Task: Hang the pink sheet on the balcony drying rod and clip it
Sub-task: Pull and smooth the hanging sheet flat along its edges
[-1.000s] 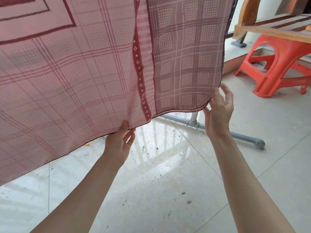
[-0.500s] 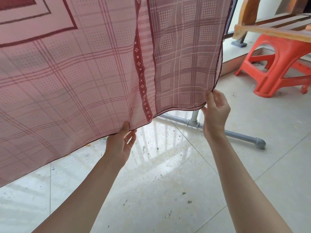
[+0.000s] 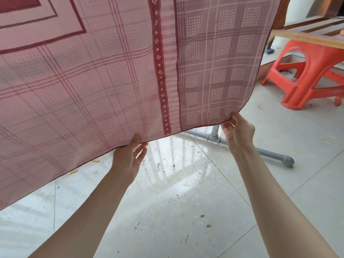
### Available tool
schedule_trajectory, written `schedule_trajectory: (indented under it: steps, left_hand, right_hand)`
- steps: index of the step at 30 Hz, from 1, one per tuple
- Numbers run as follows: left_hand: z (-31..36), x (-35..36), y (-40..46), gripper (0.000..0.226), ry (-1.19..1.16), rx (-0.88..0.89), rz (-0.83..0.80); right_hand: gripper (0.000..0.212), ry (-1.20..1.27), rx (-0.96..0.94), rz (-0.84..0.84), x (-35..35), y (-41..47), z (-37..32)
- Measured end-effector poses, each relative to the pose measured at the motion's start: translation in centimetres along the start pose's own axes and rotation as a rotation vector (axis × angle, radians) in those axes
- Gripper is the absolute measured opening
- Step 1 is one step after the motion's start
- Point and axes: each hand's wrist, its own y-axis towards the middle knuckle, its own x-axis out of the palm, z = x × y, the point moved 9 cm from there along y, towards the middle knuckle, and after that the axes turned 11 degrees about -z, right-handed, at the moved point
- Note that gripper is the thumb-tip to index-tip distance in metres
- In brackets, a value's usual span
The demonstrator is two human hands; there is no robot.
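pink sheet (image 3: pixel 115 75) hangs spread across the upper view, its top out of frame, so the rod itself is unseen and the draping seems done; no clip shows anywhere, so clipping looks still to do, and the work in hand reads as straightening the lower hem. nearest, both forearms reach up and forward from the bottom of the view. the left hand (image 3: pixel 128 157) meets the hem near the dark red patterned stripe, thumb laid up on the front of the cloth, fingers loosely extended just under the edge; whether it truly pinches is hard to tell, it looks more like a light touch. the right hand (image 3: pixel 237 131) grasps the hem close to the lower right corner, thumb in front, fingers curled behind. beyond the hands, on the tiled floor (image 3: pixel 186 211), lies the grey pipe base (image 3: pixel 270 152) of a stand. farther right stands an orange plastic stool (image 3: pixel 305 71) under a wooden plank (image 3: pixel 307 39).
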Motion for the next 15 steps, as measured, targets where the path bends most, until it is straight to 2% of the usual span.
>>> schedule_trajectory:
  steps: [4,7,12,15]
  left_hand:
    - [-1.7,1.2,-0.4,0.012,0.018,-0.031,0.011]
    - [-1.7,1.5,-0.1,0.011,0.042,-0.005,0.042]
    - [-1.5,1.3,0.0,0.007,0.084,-0.02,0.056]
    - [-1.7,0.3,-0.9,0.01,0.156,-0.11,-0.017]
  right_hand:
    - [0.019,0.162,0.046,0.07,-0.4,1.6,0.1]
    - [0.011,0.234,0.057,0.068,-0.5,2.7,0.6]
    - [0.019,0.154,0.029,0.034,-0.4,3.0,1.1]
    - [0.008,-0.091,0.027,0.059,-0.7,1.1,0.8]
